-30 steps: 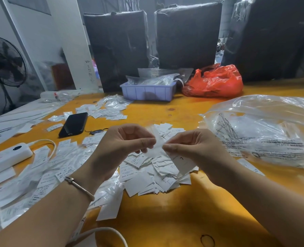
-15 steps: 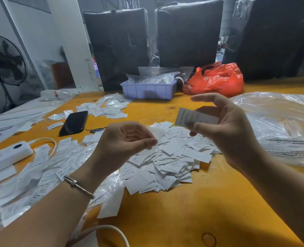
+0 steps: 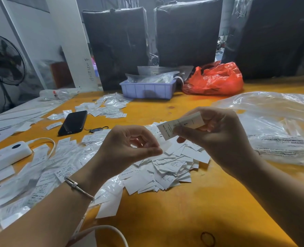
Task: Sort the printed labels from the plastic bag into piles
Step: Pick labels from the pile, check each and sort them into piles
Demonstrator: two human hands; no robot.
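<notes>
Label (image 3: 180, 124) in your right hand (image 3: 217, 138) is pinched between thumb and fingers, raised above the loose heap of labels (image 3: 167, 166) on the yellow table (image 3: 165, 220), its long axis slanting down toward your left. Your left hand (image 3: 129, 148) hangs just below and left of it, fingertips closed together; I cannot tell whether they pinch anything. The sorted piles (image 3: 40, 168) lie to your left, the plastic bag (image 3: 275, 125) to your right, so the left hand is nearer the drop.
</notes>
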